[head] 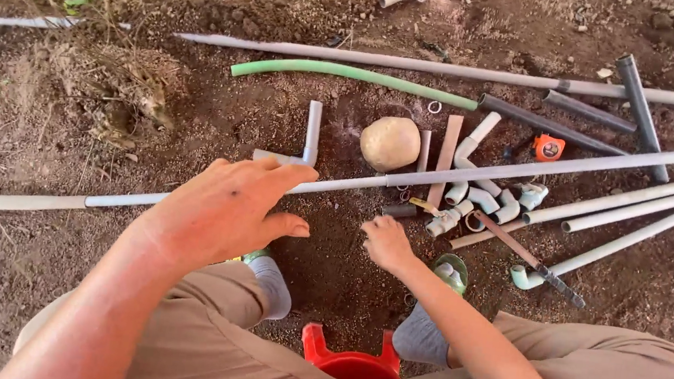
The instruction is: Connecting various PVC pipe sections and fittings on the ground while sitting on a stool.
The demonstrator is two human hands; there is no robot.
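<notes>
The person sits on a red stool (pixel 350 363) over bare soil (pixel 329 282), knees spread. The left hand (pixel 226 208) hovers with its fingers (pixel 281 175) loosely spread and holding nothing, just above the long white pipe (pixel 517 169) that runs across the ground from the near left to the far right. The right hand (pixel 387 243) is curled into a loose fist near the dirt; whether it holds anything cannot be told. Just beyond the left hand, an L-shaped pipe piece (pixel 309 134) lies on the far side of the long pipe. A round stone (pixel 390 143) sits to its right, touching nothing but soil. Right of the stone, white elbow fittings (pixel 482 198) crowd together, with an orange tape measure (pixel 549 148) farther off. A green hose (pixel 347 72) and grey pipes (pixel 587 112) line the far edge. Open dirt lies between the hands.
</notes>
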